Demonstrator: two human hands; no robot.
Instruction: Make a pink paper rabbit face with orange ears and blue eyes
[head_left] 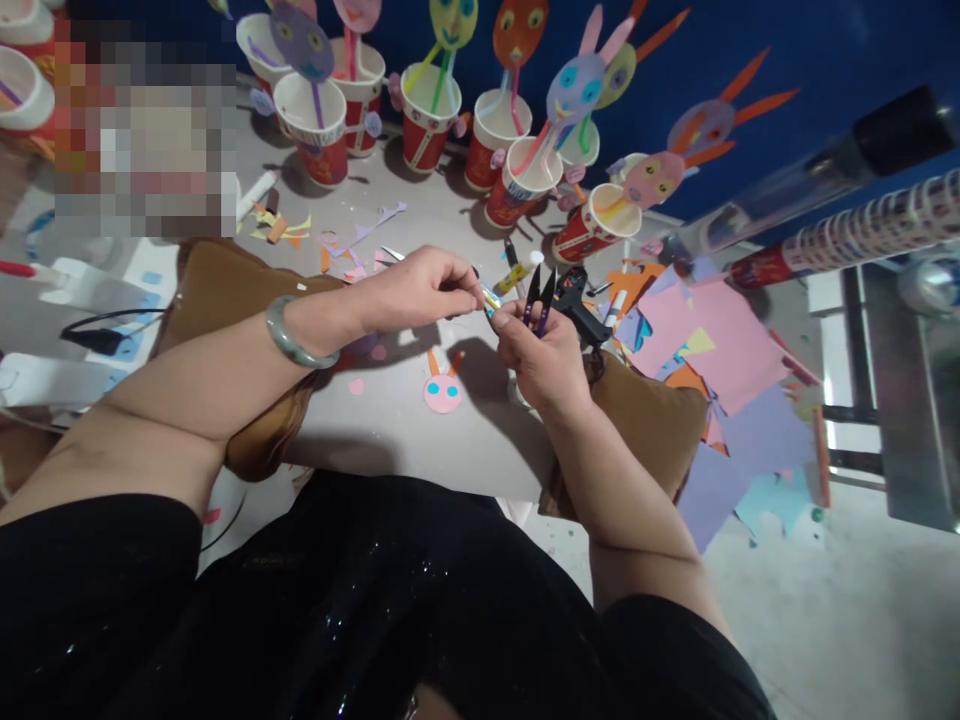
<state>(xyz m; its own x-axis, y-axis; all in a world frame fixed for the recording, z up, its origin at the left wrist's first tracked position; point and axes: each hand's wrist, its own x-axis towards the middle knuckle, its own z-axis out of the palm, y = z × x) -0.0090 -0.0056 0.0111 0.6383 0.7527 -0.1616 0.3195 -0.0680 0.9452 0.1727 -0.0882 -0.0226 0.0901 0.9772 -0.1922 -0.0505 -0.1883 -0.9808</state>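
Note:
My left hand (427, 285), with a jade-like bangle on its wrist, is closed in a pinch on a small yellow strip (489, 299). My right hand (546, 362) is closed too; its thumb and finger meet the strip's other end. Tucked in that same hand is a pair of thread snips (540, 300), dark blades pointing up. Below the hands, a pink paper rabbit face (442, 393) with blue eyes and orange ears lies flat on the table. To its left lies a pink paper disc (356, 386). What the strip is made of I cannot tell.
Red paper cups (431, 125) with paper animal heads on straws line the back. A black glue gun (581, 305) lies right of my hands. Brown cushions (251, 290) lie under my forearms. Coloured paper (739, 350) is heaped at right, near a stack of cups (862, 228).

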